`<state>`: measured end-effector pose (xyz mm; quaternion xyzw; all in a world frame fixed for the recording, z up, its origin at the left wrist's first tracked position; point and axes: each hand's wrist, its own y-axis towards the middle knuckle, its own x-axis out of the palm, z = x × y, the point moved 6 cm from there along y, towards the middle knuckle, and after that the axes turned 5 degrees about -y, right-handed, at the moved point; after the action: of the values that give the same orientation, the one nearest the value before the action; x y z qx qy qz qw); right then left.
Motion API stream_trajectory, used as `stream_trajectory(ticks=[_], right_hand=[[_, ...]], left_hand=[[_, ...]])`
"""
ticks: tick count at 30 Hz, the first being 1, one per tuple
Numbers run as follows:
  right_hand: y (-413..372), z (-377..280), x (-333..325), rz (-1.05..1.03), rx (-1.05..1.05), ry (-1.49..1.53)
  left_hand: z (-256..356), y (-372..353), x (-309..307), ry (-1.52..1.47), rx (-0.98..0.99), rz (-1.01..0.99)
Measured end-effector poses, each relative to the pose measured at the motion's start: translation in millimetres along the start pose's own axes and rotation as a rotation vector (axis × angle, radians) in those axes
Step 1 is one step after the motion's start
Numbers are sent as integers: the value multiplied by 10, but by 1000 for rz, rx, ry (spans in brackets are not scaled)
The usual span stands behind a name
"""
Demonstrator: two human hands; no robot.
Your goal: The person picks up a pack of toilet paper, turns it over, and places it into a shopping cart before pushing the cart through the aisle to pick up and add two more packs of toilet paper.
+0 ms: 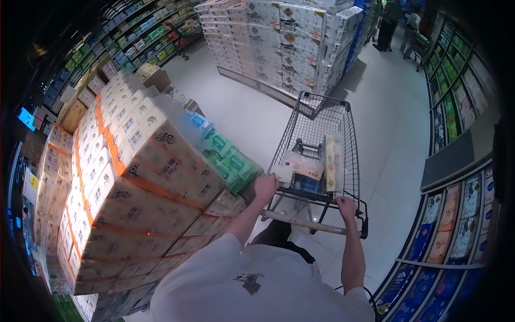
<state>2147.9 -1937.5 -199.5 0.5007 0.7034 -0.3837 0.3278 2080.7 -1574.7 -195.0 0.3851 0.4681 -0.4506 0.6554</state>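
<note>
A wire shopping cart (348, 137) stands in front of me, its long basket pointing away. My left hand (266, 187) is closed at the cart's left rear corner, right beside a small white pack (283, 175); its fingertips are partly hidden. Closed over the rear rim at the right is my right hand (345, 207). Both hands are ahead of the pale handle bar (303, 222). Inside the basket lie a pink and white tissue pack (302, 164), a tall cream pack (332, 162) standing on edge, and a bluish pack (308, 184) partly covered.
Cartons with orange straps (161, 155) are stacked high close on my left, with green packs (230, 161) beside them. Ahead stands a pallet of white packs (287, 45). Shelves of tissue packs (448, 214) line the right. Two people (410, 27) are far off at a cart.
</note>
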Motion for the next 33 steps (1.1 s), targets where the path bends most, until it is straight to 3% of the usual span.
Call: stream_trajectory(ticks=[11,23,33], right_hand=[[970,-227,-183,-44,-89,1],[1871,-365,-179,-130,-151,-40],[2603,-544,-226,-143,-240,-60]], left_hand=[[-66,687,143,-14,-197,-162],[-46,1143,55,141,-127,-233],[-84,1546,30,46,-240,6]])
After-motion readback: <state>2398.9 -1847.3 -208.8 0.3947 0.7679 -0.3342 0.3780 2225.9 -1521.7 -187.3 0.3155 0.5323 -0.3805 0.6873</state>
